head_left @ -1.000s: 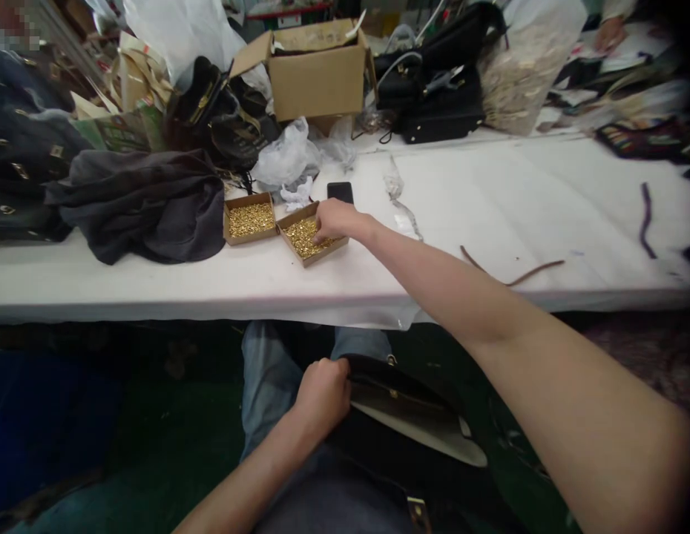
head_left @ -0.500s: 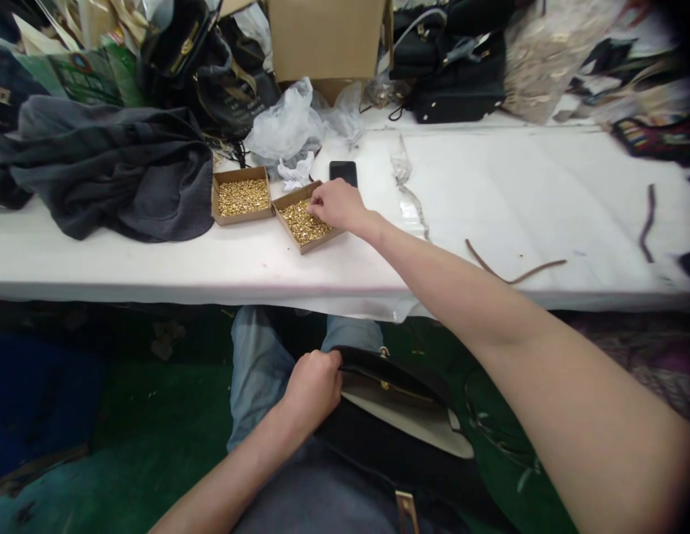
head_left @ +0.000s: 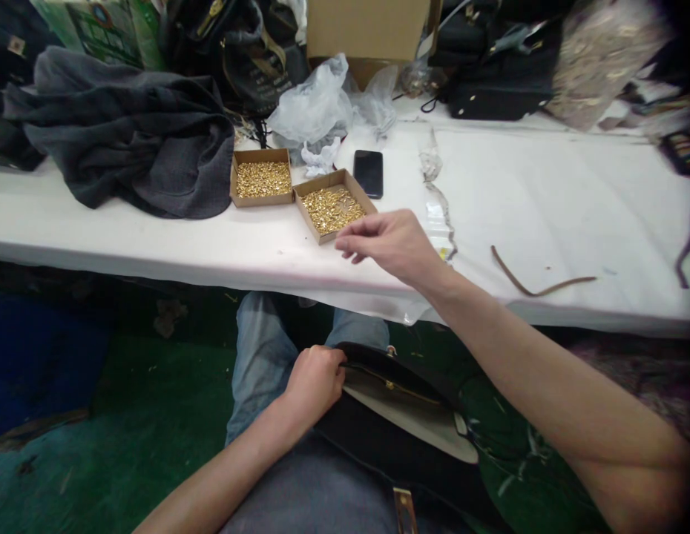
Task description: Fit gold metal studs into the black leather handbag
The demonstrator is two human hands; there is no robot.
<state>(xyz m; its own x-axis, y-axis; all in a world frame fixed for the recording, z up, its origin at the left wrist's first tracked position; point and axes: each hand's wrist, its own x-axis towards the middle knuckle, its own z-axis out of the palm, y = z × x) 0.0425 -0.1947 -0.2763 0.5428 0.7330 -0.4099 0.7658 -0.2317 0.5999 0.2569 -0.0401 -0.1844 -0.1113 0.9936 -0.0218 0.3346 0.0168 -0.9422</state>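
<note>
On my lap lies a black bag (head_left: 378, 437) with a pale lining showing through its mouth. My left hand (head_left: 317, 382) is closed on the bag's left edge. Over the table's front part, just off the near right corner of a cardboard tray (head_left: 321, 239), hangs my right hand (head_left: 386, 241), its fingertips pinched together; whatever is between them is too small to make out. Small gold-coloured pieces (head_left: 328, 210) fill that tray. A second tray (head_left: 261, 200) of gold pieces stands to its left.
Behind the trays lie a phone (head_left: 368, 174) and crumpled plastic bags (head_left: 317, 104). Dark cloth (head_left: 139, 141) covers the table's left. Brown strips (head_left: 537, 291) lie at the right; black bags (head_left: 498, 89) and a cardboard box (head_left: 367, 30) stand at the back.
My right hand has come out of the right-hand tray and moved toward the table's front edge. My left hand keeps its hold on the bag. The camera view has shifted.
</note>
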